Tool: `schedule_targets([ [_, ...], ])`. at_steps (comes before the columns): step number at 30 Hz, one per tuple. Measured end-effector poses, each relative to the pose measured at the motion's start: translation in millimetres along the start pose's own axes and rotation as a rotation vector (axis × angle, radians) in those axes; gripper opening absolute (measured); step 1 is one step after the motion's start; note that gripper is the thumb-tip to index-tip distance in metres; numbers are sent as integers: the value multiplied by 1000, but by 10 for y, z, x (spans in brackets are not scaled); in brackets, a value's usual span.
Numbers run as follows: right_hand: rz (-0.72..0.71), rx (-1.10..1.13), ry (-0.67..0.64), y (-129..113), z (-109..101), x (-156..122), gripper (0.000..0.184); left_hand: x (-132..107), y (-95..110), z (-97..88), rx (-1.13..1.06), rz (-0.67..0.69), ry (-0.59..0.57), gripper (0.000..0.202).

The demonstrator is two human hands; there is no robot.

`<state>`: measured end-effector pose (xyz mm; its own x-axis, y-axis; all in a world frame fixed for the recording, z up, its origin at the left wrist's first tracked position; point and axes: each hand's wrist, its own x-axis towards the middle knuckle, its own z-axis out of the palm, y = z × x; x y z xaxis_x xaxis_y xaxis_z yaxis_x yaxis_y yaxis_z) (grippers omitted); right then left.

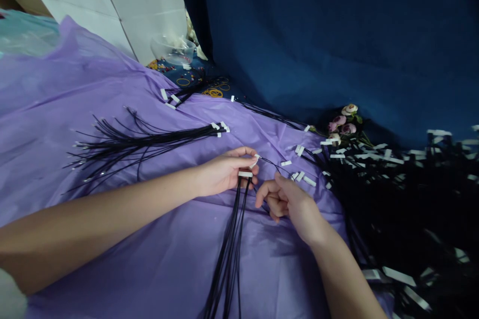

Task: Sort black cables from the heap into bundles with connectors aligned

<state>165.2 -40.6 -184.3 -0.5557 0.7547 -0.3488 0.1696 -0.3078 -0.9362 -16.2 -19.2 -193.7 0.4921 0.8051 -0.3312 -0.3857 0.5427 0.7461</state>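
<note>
Black cable bundle [231, 232] runs from the left hand [228, 172] toward the near side, long axis near-far, white end connector [245, 174] at the fingertips. Left thumb and finger pinch a second connector [255, 161] just beyond it, thin lead [267, 160] trailing right. Left is nearer; right hand [297, 204] sits just right, fingers curled, can't tell if gripping.

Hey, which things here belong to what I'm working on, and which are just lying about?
Likely part of the work:
Black wires with white plugs, held in your left hand
Similar wire bundle on the purple sheet
Wire heap on the right

Seemingly just lying about:
Flowers
Clear bowl
Rubber bands, untouched
</note>
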Motion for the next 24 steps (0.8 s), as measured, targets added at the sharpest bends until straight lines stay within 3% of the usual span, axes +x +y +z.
schedule_targets([
  [10, -10, 29, -79, -26, -14, -42, 63, -15, 11, 22, 3, 11, 4, 20],
  [16, -17, -122, -150, 6, -34, -82, 64, -6, -8, -2, -8, 29, -13, 20],
  [20, -30, -120, -104, 33, -24, -52, 60, 2, -12, -18, -6, 27, -14, 20],
  [24, -65, -117, 23, 44, -5, -17, 66, 4, -5, -4, -17, 15, -7, 20],
])
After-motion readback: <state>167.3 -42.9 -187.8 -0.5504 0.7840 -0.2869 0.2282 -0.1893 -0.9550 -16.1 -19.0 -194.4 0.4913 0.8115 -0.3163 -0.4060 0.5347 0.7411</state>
